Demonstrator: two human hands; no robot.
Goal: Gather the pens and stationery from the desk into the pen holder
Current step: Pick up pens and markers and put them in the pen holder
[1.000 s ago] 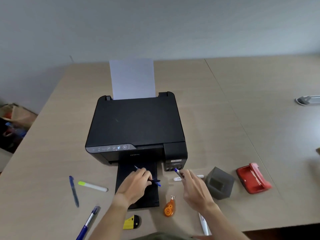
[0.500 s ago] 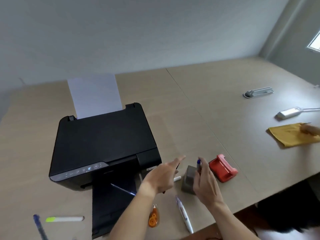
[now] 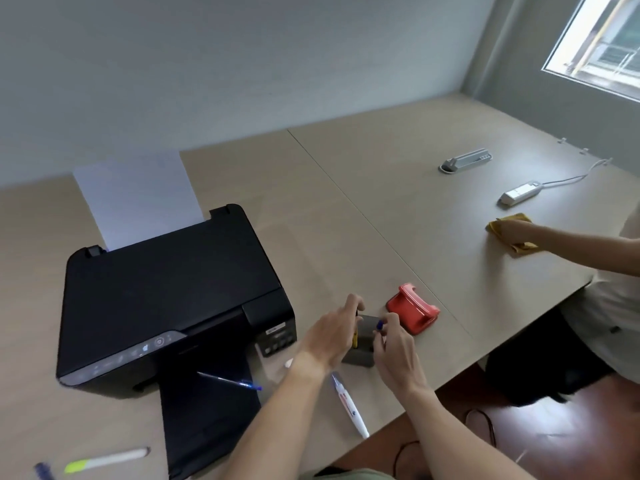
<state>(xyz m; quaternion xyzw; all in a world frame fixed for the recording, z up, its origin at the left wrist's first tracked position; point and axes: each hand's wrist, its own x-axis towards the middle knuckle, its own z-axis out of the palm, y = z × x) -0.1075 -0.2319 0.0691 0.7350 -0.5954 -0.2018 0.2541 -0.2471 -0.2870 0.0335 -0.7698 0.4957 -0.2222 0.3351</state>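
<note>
The grey pen holder [image 3: 360, 356] stands on the desk between my hands, near the front edge. My left hand [image 3: 330, 336] pinches a slim yellow and black item [image 3: 355, 339] at the holder's left rim. My right hand [image 3: 394, 353] grips a blue-tipped pen [image 3: 380, 325] over the holder's opening. Another blue pen [image 3: 230, 381] lies on the printer's output tray. A white correction pen [image 3: 349, 407] lies near the desk edge below the holder. A yellow-tipped highlighter [image 3: 107, 459] and another blue pen [image 3: 43, 471] lie at the bottom left.
A black printer [image 3: 166, 299] with paper stands left of the holder. A red hole punch [image 3: 412, 313] sits just right of it. At the far right a second person's hand wipes with a yellow cloth [image 3: 493, 226], near a white power strip [image 3: 521, 192].
My view has swung right. Both hands left the printer tray and came together at the pen holder, the right one carrying the blue-tipped pen. The left hand's fingers have closed.
</note>
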